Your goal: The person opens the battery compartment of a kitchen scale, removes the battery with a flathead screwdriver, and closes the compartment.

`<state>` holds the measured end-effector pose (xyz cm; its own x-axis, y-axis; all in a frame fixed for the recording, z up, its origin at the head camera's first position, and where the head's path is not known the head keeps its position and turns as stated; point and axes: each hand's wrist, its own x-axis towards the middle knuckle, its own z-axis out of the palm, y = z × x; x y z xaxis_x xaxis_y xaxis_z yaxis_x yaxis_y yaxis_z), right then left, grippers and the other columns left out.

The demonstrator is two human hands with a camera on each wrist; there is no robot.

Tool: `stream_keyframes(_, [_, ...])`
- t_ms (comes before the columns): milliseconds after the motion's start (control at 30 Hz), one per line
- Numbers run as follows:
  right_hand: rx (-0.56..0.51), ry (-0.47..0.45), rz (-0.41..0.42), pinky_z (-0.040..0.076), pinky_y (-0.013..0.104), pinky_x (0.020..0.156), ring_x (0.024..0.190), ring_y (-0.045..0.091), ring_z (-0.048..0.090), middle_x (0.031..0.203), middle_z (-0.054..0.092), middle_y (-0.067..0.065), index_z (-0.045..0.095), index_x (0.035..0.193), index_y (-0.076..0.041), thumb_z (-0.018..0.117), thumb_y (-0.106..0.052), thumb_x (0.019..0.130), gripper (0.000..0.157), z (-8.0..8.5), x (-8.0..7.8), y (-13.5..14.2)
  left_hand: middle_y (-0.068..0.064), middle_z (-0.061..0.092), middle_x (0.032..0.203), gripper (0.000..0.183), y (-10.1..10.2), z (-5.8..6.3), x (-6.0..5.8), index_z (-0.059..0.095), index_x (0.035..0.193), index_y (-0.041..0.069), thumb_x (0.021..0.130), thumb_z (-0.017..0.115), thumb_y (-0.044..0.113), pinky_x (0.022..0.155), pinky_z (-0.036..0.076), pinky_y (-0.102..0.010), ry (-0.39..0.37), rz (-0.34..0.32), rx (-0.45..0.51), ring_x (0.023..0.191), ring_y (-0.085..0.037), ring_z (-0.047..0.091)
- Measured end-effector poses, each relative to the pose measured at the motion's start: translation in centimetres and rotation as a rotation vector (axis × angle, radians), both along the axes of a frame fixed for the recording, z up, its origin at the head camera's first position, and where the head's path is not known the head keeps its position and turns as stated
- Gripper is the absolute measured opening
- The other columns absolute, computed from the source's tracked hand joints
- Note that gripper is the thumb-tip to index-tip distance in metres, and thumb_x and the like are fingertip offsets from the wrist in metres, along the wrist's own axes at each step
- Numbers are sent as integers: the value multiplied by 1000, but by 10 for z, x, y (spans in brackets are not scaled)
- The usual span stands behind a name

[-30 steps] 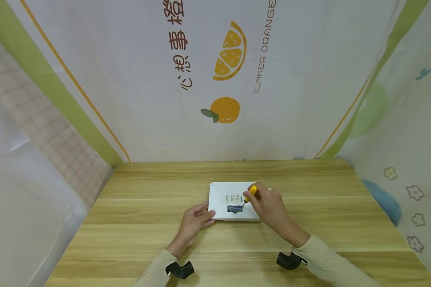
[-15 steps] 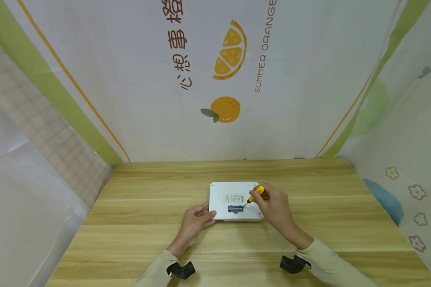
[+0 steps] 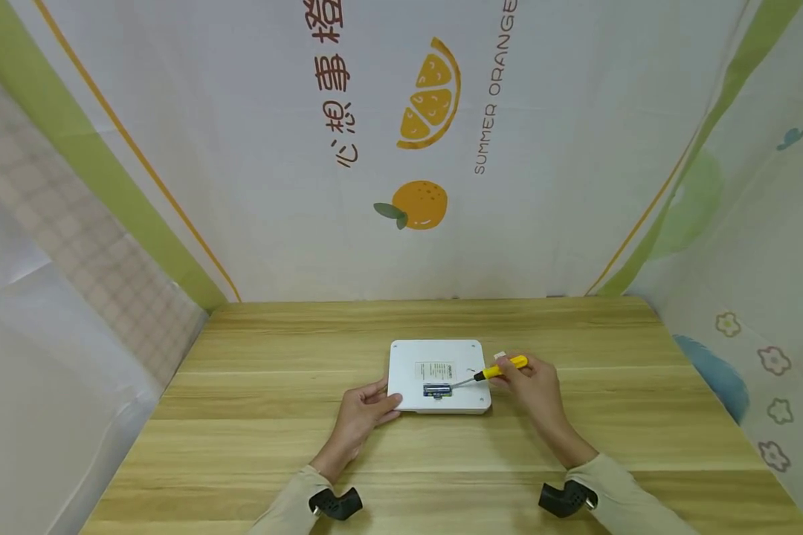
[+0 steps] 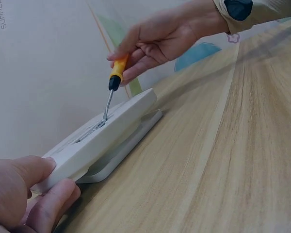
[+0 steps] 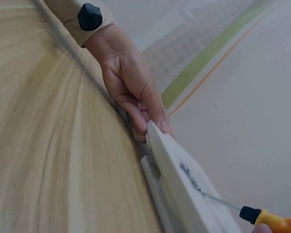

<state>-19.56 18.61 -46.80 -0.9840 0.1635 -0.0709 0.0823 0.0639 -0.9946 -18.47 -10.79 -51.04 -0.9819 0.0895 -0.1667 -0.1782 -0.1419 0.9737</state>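
Observation:
A flat white device with rounded corners lies back up on the table, showing a printed label and an uncovered battery slot. Inside the slot sits a blue battery. My left hand grips the near left corner, thumb on top and fingers beneath. In the left wrist view, that edge is raised over a thinner white plate underneath. My right hand pinches a yellow-and-black screwdriver at a low slant. Its metal tip is at the right end of the battery.
The wooden table extends around the device. A small white piece shows just behind my right fingers. A printed curtain hangs along the table's back edge, and more cloth hangs at both sides.
My right hand has moved right and lowered the screwdriver handle from steep to nearly flat, the tip staying by the battery's right end. My left hand keeps its hold.

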Motion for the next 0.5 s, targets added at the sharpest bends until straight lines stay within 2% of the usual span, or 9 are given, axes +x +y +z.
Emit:
stream_keyframes(233, [-183, -114, 2, 63, 27, 91, 87, 12, 74, 109, 69, 15, 52, 132, 20, 58, -15, 106, 43, -19, 0, 12, -18, 61, 102, 56, -1, -3, -2, 48, 141, -15, 92, 72, -5, 83, 66, -29, -2, -7, -4, 84, -14, 70])
stream_keyframes(500, [-301, -141, 1, 61, 25, 93, 87, 11, 74, 107, 64, 12, 47, 131, 21, 54, -9, 107, 39, -30, 0, 14, -19, 61, 103, 56, -1, -1, -1, 47, 141, -16, 92, 72, -4, 83, 66, -29, 11, -10, 0, 85, -14, 70])
